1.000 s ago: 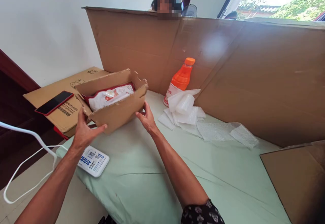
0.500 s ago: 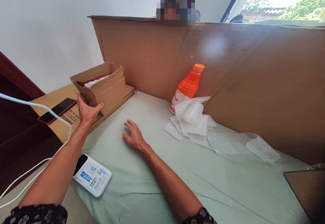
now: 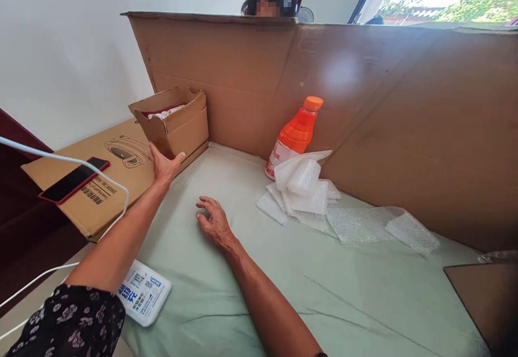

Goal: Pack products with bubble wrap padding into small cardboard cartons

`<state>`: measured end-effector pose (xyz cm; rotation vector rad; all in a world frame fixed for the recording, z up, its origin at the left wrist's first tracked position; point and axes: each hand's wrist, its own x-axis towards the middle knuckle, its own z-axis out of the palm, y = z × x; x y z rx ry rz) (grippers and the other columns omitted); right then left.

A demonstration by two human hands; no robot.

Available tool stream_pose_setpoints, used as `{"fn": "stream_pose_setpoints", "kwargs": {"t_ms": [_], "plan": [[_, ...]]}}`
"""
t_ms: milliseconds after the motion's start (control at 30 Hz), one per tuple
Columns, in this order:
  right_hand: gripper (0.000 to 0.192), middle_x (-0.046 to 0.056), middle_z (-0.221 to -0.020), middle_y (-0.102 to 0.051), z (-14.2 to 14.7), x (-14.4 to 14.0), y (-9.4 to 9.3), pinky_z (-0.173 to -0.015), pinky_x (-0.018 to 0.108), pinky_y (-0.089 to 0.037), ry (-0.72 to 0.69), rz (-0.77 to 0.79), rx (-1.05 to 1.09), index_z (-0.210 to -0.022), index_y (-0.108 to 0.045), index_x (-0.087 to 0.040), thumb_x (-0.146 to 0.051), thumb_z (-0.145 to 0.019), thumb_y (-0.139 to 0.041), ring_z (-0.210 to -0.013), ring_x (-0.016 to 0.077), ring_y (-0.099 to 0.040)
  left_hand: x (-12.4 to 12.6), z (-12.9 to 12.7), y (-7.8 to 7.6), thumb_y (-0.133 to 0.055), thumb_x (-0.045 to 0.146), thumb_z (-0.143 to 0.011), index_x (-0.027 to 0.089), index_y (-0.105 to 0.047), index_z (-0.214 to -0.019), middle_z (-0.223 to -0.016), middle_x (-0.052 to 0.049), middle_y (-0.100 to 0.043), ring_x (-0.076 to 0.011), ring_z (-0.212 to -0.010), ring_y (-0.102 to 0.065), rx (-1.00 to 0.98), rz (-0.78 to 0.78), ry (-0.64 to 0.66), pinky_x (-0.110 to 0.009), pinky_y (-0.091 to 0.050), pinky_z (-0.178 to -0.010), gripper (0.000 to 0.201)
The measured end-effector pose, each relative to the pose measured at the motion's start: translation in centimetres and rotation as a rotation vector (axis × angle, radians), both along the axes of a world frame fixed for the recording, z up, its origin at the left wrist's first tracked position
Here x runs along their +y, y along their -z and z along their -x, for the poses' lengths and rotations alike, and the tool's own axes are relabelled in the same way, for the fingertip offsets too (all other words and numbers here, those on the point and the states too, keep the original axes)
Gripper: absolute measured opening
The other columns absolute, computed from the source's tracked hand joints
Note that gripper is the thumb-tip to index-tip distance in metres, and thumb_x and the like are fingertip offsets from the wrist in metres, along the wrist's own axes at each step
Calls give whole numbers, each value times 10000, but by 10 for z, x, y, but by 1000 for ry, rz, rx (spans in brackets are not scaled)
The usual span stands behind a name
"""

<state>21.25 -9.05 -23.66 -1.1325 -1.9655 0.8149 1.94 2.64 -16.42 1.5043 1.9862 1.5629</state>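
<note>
- My left hand lay open-fingered against the small cardboard box, gripping nothing; the box sat on the flat carton at the table's far-left corner, its packet inside.
- My right hand rested loosely curled and empty on the green tablecloth, steadying me.
- I counted one orange bottle, one phone, one power bank, several bubble-wrap sheets.

Little could be read. The flat cardboard box carried a printed drawing of a round appliance and black lines of Chinese print ending in what looked like "2000W", seen upside down. The white power bank bore large blue Chinese characters, too small to make out. The orange bottle's label showed red lettering, illegible.
</note>
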Motion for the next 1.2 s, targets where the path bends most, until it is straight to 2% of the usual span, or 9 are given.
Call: {"fn": "stream_pose_setpoints", "kwargs": {"t_ms": [133, 300, 400, 500, 700, 800, 967, 1067, 1200], "plan": [[355, 129, -1366, -634, 9, -4, -10, -1113, 388, -427, -13, -25, -99, -1161, -697, -155, -107, -837, -559, -1276, 250, -570, -43, -48, 27, -724, 308, -742, 56, -194, -1526, -1616, -280, -187, -376, -1543, -154, 7, 43, 100, -515, -169, -1256, 980], [370, 130, -1270, -693, -2, -35, -17, -1041, 392, -469, -54, -36, -276, -1184, -680, -126, -101, -824, -598, -1205, 291, -602, -98, -103, 48, -587, 495, -811, 119, -447, -1435, -1453, -215, -521, -366, -1373, -482, 107, 295, 472, -526, -378, -1146, 742], [312, 114, -1357, -649, -47, -84, -15, -1101, 423, -419, -75, -92, -396, -1205, -659, -150, -207, -900, -622, -1305, 284, -528, -122, -124, 54, -524, 537, -795, 64, -528, -1365, -1357, -250, -596, -400, -1283, -557, 146, 397, 628, -557, -416, -1094, 741], [332, 69, -1478, -564, -112, -152, -13, -1169, 397, -348, -74, -181, -515, -1277, -621, -177, -296, -970, -579, -1422, 241, -418, -145, -146, 61, -468, 514, -798, 30, -536, -1355, -1437, -283, -523, -438, -1380, -446, 380, 433, 695, -616, -289, -1157, 741], [268, 71, -1328, -683, -237, -265, -15, -1094, 404, -429, 250, -111, -421, -1175, -686, -204, -207, -925, -592, -1327, 229, -550, -187, -200, 55, -378, 543, -915, 106, -448, -1477, -1540, -230, -434, -436, -1439, -357, 826, 562, 792, -649, -317, -1097, 716], [231, 91, -1229, -724, -287, -299, -44, -1039, 433, -464, 532, -240, -436, -1075, -713, -230, -178, -917, -553, -1246, 244, -608, -209, -231, 49, -386, 521, -938, 117, -434, -1498, -1555, -233, -413, -434, -1447, -346, 904, 558, 830, -641, -332, -1083, 692], [344, 147, -1418, -590, -372, -318, -138, -1084, 509, -371, 1175, -525, -705, -1256, -637, -216, -269, -926, -559, -1341, 316, -504, -255, -275, 55, -398, 467, -966, 100, -412, -1516, -1597, -267, -329, -465, -1492, -249, 973, 450, 815, -723, -211, -1110, 661], [500, 222, -1332, -631, -422, -304, -175, -987, 534, -405, 1390, -293, -843, -1294, -617, -123, -357, -852, -622, -1246, 404, -546, -271, -284, 62, -389, 445, -973, 74, -411, -1512, -1601, -276, -318, -475, -1504, -214, 895, 399, 786, -745, -148, -1125, 655], [262, 153, -900, -767, -449, -290, -178, -765, 406, -475, 1253, 70, -840, -952, -760, -150, -283, -856, -555, -866, 322, -691, -265, -279, 69, -383, 436, -958, 60, -430, -1491, -1588, -253, -365, -439, -1513, -230, 704, 387, 806, -709, -109, -1167, 654]]}}
